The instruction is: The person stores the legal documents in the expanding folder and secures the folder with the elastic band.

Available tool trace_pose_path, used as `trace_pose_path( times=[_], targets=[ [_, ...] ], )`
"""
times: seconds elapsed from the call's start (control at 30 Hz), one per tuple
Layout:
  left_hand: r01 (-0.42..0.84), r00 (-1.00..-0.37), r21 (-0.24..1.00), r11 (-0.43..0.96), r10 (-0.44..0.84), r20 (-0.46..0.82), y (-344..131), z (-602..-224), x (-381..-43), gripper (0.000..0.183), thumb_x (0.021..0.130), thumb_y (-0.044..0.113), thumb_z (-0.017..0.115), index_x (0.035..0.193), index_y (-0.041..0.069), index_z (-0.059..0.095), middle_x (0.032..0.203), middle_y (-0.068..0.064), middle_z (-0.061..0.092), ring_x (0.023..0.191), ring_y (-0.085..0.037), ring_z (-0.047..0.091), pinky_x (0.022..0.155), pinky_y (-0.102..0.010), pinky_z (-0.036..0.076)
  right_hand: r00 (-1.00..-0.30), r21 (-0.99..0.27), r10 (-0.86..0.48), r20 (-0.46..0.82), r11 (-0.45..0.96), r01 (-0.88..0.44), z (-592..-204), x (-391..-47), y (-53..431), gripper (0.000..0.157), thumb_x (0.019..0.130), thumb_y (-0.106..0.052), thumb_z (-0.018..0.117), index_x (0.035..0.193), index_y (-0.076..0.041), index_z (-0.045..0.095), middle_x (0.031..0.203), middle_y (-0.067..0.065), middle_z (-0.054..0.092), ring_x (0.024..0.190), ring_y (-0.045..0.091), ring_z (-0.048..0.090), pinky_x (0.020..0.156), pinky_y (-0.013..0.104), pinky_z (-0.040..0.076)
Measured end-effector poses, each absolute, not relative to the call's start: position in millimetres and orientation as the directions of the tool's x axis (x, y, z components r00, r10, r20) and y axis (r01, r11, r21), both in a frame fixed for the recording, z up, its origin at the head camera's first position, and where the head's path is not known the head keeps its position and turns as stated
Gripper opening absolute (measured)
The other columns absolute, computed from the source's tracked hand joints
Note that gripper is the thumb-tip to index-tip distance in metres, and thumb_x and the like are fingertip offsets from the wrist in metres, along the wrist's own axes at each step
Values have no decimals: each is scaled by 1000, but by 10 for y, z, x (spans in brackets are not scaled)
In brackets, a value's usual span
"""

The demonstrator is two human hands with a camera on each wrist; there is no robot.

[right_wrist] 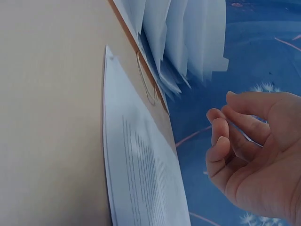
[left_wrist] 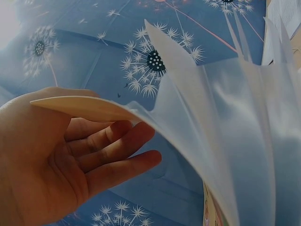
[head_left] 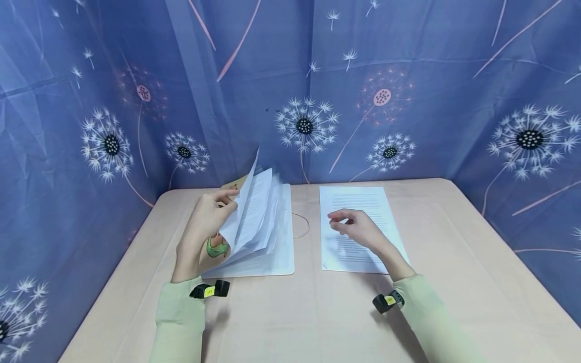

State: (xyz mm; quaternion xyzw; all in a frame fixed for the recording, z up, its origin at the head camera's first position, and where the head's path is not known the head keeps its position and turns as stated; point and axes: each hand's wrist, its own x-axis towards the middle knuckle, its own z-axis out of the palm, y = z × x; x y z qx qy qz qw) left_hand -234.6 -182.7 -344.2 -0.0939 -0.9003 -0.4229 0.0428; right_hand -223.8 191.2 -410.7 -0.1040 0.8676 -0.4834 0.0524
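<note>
On the left side of the table lies an opened folder point(head_left: 285, 252) of clear sleeves with printed sheets inside, its leaves fanned upright. A cartoon picture in orange and green point(head_left: 218, 246) shows on its left part. My left hand point(head_left: 211, 214) pinches the edge of a raised sleeve page point(head_left: 246, 187); in the left wrist view its lower fingers point(left_wrist: 120, 165) extend loosely beneath that page. My right hand point(head_left: 356, 227) hovers over a stack of printed paper point(head_left: 333, 254), fingers loosely curled with nothing between them, as the right wrist view also shows.
A thin elastic loop point(head_left: 307, 227) lies between the folder and the paper. The table point(head_left: 295, 317) has a pale pink cover. A blue curtain point(head_left: 254, 111) with dandelion prints stands round its back and sides.
</note>
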Motion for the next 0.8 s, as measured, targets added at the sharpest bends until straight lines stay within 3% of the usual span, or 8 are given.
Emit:
trace_pose_path(
  times=[0.37, 0.6, 0.8],
  targets=[
    [208, -978, 753, 624, 133, 161, -1822, -3434, -2340, 43, 93, 20, 51, 134, 19, 64, 100, -8, 65, 42, -11, 34, 37, -29, 33, -985, -847, -174, 19, 520, -108, -4132, -2205, 2217, 36, 96, -22, 64, 128, -4, 65, 112, 16, 69, 83, 25, 61, 61, 26, 48],
    [219, -976, 752, 622, 142, 168, -1818, -3436, -2331, 43, 93, 19, 51, 134, 17, 64, 99, -8, 65, 42, -11, 32, 38, -28, 32, -992, -829, -123, 8, 554, -75, -4160, -2183, 2486, 39, 98, -26, 62, 130, -5, 63, 115, 16, 68, 91, 34, 61, 66, 35, 52],
    [217, -976, 756, 618, 141, 165, -1814, -3444, -2326, 43, 93, 19, 51, 134, 18, 64, 100, -8, 65, 41, -11, 32, 38, -28, 32, -992, -797, -126, 14, 597, -87, -4151, -2139, 2747, 42, 98, -26, 60, 134, -3, 60, 119, 19, 67, 93, 34, 62, 66, 33, 51]
  ],
)
